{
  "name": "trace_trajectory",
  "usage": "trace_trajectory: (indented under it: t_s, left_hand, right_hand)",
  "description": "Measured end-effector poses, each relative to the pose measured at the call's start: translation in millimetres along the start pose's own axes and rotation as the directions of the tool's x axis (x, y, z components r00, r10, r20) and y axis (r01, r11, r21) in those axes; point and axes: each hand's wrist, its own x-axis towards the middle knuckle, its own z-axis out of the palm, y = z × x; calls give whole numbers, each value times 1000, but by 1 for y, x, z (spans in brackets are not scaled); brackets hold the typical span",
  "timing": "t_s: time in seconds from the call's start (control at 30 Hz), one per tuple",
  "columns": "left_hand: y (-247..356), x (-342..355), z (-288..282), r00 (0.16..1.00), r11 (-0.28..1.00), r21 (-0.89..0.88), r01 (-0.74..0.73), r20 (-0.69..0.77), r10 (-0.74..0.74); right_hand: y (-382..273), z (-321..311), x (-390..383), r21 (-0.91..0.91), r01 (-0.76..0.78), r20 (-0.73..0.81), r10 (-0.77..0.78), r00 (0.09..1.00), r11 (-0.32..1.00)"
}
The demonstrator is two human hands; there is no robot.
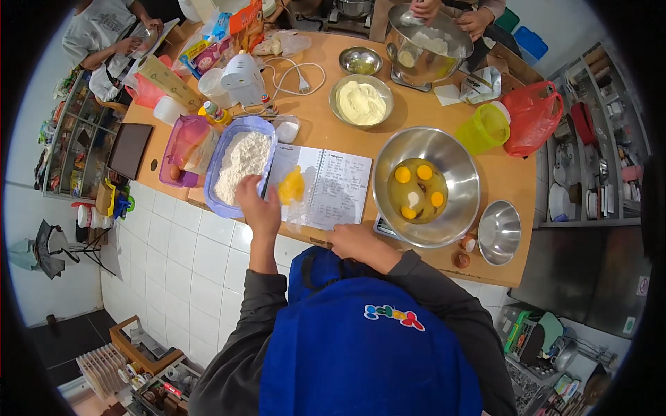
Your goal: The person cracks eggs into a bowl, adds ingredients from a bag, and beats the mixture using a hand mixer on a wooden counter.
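My left hand [259, 209] is at the near right rim of a lavender tub [273, 142] of white flour [244, 165]. Its thumb is apart from the fingers, and I see nothing between them. My right hand [352, 243] rests at the table's front edge by the bottom of a spiral notebook [340, 182] with handwritten pages. Its fingers curl inward, and what they hold, if anything, is hidden. Clear plastic with a soft yellow lump [291, 186] lies on the notebook. Right of it, a large steel bowl [461, 177] contains several cracked eggs [420, 194] and a small pale heap.
Eggshells [463, 258] lie beside a smaller steel bowl [499, 233]. Behind are a bowl of pale cream powder [361, 104], a white hand mixer [243, 80] with its cord, a green jug [482, 130] and a red bag [534, 121]. Other people's hands [476, 23] work at a far mixing bowl.
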Motion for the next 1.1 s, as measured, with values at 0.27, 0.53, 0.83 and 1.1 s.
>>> trace_trajectory:
  t_s: [0.27, 0.53, 0.83, 1.1]
  left_hand:
    - [-14, -23, 55, 941, 989, 146, 30, 330, -77]
    - [-35, -18, 78, 914, 971, 215, 103, 364, -178]
    - [-15, -29, 17, 435, -117, -502, 857, 826, -360]
    - [8, -76, 8, 153, -412, -307, 858, 918, -366]
  right_hand:
    - [7, -2, -4, 24, -97, 160, 92, 983, 995]
    - [5, -7, -9, 80, -97, 104, 88, 991, 992]
    - [4, -5, -9, 344, -147, -79, 185, 980, 927]
    - [-6, -5, -2, 631, -222, -41, 317, 948, 743]
